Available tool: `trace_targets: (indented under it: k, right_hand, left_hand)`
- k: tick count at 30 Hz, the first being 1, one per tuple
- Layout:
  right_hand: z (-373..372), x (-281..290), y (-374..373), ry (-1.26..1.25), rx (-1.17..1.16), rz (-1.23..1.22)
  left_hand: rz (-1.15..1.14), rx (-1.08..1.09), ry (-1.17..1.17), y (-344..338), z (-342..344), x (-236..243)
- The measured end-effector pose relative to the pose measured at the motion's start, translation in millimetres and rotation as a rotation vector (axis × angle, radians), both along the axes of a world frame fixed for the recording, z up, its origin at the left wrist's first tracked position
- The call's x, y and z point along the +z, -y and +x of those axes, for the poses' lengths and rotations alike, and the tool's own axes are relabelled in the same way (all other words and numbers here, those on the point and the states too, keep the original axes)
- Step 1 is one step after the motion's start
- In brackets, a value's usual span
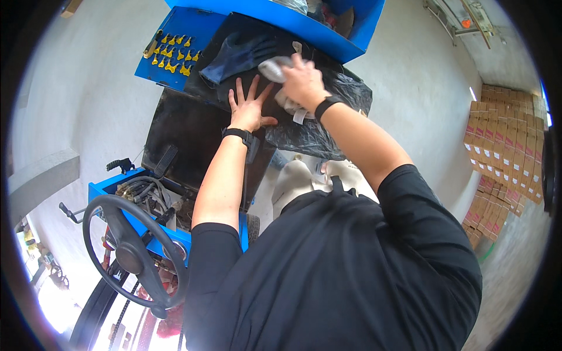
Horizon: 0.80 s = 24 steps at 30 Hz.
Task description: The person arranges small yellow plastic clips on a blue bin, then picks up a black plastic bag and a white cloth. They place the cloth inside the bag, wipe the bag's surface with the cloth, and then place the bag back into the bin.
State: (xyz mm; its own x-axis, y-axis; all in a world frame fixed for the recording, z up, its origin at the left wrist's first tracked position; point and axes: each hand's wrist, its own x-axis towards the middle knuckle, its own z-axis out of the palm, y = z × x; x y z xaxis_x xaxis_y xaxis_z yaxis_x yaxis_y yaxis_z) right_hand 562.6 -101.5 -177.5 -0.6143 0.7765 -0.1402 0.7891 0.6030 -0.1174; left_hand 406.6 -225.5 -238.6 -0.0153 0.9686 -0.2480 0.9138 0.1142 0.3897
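Observation:
My left hand [249, 105] lies flat with fingers spread on the black seat [193, 126] of a blue vehicle. My right hand [301, 79] is closed around a pale grey cloth [272, 67], pressing it against the black surface just above the left hand. A dark blue glove [234, 55] rests on the seat back to the left of the cloth. Crumpled black plastic sheeting [328, 126] hangs under my right wrist. Both wrists wear black bands.
A black steering wheel [129, 254] stands at lower left beside hoses and a black lever [120, 165]. A blue panel with several yellow tags [170, 55] is at upper left. Stacked brown boxes [503, 164] line the right wall. Grey concrete floor surrounds the vehicle.

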Motion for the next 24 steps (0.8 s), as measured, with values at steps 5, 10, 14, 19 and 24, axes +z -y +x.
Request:
trace_targets:
  k: [5,10,14,19,24]
  right_hand:
    - [70,6,-43,0.105,-0.269,0.006]
    - [75,29,-18,-0.044,-0.262,0.113]
    - [19,22,23,-0.096,0.042,0.016]
    - [30,7,-3,-0.012,-0.145,-0.041]
    - [110,34,-25,0.157,-0.233,0.032]
  left_hand:
    - [-0.063,-0.029,-0.033,-4,3,0]
    - [-0.044,-0.059,0.006,-2,2,-7]
    - [-0.173,-0.128,-0.029,-3,-5,7]
    - [-0.160,-0.136,-0.038,-8,0,13]
    - [-0.133,-0.124,-0.028,-9,-2,0]
